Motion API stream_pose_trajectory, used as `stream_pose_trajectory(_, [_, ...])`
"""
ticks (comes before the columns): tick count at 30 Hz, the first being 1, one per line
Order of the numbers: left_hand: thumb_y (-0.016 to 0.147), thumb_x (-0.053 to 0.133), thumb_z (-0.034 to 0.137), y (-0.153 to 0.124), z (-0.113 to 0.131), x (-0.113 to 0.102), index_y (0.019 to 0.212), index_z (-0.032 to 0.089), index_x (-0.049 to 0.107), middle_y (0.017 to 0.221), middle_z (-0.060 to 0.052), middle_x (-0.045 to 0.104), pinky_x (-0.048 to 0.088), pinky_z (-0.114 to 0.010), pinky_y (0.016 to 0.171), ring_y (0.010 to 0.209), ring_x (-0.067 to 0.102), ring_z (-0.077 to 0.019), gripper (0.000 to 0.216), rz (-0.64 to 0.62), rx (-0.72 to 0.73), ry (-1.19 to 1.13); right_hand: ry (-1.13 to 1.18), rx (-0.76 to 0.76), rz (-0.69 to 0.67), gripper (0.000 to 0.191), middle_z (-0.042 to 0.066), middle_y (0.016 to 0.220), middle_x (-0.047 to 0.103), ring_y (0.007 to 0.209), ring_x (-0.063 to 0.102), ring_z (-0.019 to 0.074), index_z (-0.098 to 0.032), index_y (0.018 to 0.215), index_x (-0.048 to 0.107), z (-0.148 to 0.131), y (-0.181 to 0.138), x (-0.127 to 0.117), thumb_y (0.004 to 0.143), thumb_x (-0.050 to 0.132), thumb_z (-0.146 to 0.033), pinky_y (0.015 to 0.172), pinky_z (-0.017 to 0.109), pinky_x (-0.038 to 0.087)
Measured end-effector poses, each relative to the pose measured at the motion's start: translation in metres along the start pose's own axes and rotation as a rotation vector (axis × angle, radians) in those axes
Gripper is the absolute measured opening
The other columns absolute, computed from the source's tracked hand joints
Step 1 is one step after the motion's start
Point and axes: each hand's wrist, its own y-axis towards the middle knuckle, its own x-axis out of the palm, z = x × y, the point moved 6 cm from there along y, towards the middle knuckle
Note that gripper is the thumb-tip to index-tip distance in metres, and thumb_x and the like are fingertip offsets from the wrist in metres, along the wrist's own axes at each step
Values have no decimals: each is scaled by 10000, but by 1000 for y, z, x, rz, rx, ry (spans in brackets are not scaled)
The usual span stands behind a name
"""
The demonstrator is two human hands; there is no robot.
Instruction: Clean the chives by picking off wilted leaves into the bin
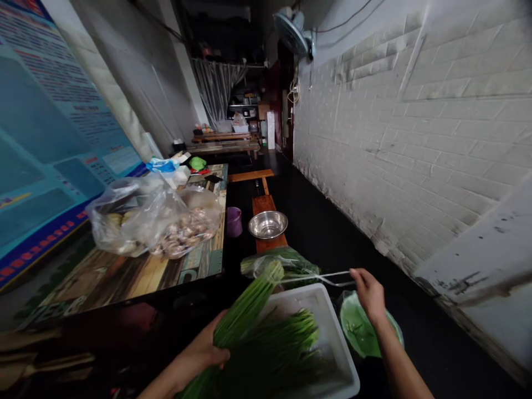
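My left hand (204, 342) is wrapped round a bunch of garlic chives (250, 302), held tilted with its cut ends up and away from me. From near those ends a white tie string (330, 275) stretches to the right. Its far end is pinched between the fingers of my right hand (369, 293). Below the bunch is a white plastic tub (346, 354) with more chives (288, 338) lying in it. A clear plastic bag of greens (291, 257) rests just beyond the tub. Under my right forearm stands a light green bucket (359, 327) with a few green scraps inside.
A steel bowl (268, 224) sits on a wooden bench (266, 205) ahead. Beside it on the floor stands a purple bucket (234, 221). The plank table (137, 277) at left bears clear bags of mushrooms (183, 230). A white brick wall (415, 155) runs along the right.
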Motion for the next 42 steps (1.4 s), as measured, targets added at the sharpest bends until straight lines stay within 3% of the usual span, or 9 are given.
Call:
stream_pose_trajectory(3, [501,492,92,-3,10,-11,1332,200,440,874,20,700,469,-258,692,777,657,-207,840,78,15,362,-14,25,163,613,45,651,622,604,542,187,-168,779,678,4,7,-26,811,460,-740,587,291,424])
stream_pose_trajectory(8, [548,546,86,-21,32,6,1328,247,460,1256,-7,668,423,-303,1020,1177,592,-249,801,-226,116,320,-90,27,146,584,71,700,634,631,555,204,-165,787,664,11,26,-26,809,457,-710,637,330,437])
stream_pose_trajectory(15, [549,571,105,-16,36,5,1348,181,409,1245,-69,658,434,-355,1006,1152,588,-270,819,-172,97,128,286,-148,-653,624,24,925,646,787,594,163,-238,1465,398,-70,-37,72,890,547,-426,760,294,493])
stream_pose_trajectory(18, [534,567,77,-18,39,7,1328,195,439,1233,-49,663,427,-350,1016,1161,578,-266,813,-212,97,202,349,-259,-929,591,33,1100,650,907,599,158,-303,1487,372,-110,-61,96,912,501,-257,845,300,481])
stream_pose_trajectory(21, [545,570,68,-24,41,11,1309,223,461,1221,-19,671,428,-345,1020,1166,579,-258,787,-281,100,232,358,-386,-1055,534,38,1226,638,1052,590,174,-292,1339,573,-123,-67,112,847,465,-115,921,317,455])
stream_pose_trajectory(25, [552,571,54,-29,41,11,1309,235,474,1241,-9,664,420,-337,1035,1191,572,-254,784,-292,100,253,332,-323,-903,223,28,856,691,818,616,164,-208,878,722,-104,-50,122,864,499,-199,781,285,473])
stream_pose_trajectory(28, [538,555,45,-32,42,11,1319,235,484,1253,-1,666,424,-320,1031,1194,576,-252,807,-286,87,285,375,-217,-703,219,22,797,657,756,595,157,-199,842,679,-91,-36,110,903,529,-346,740,279,466])
stream_pose_trajectory(36, [563,508,84,-30,55,15,1331,256,493,1017,48,746,493,-231,780,909,677,-204,787,-228,75,490,229,-229,-1107,367,23,911,718,822,628,179,-230,967,732,-117,-65,105,929,502,-514,745,273,466])
stream_pose_trajectory(42, [542,499,95,-29,50,14,1342,273,497,963,66,740,489,-216,726,864,667,-198,819,-245,75,506,194,-354,-1051,230,18,783,696,742,629,171,-213,807,738,-114,-67,100,892,601,-378,690,259,455])
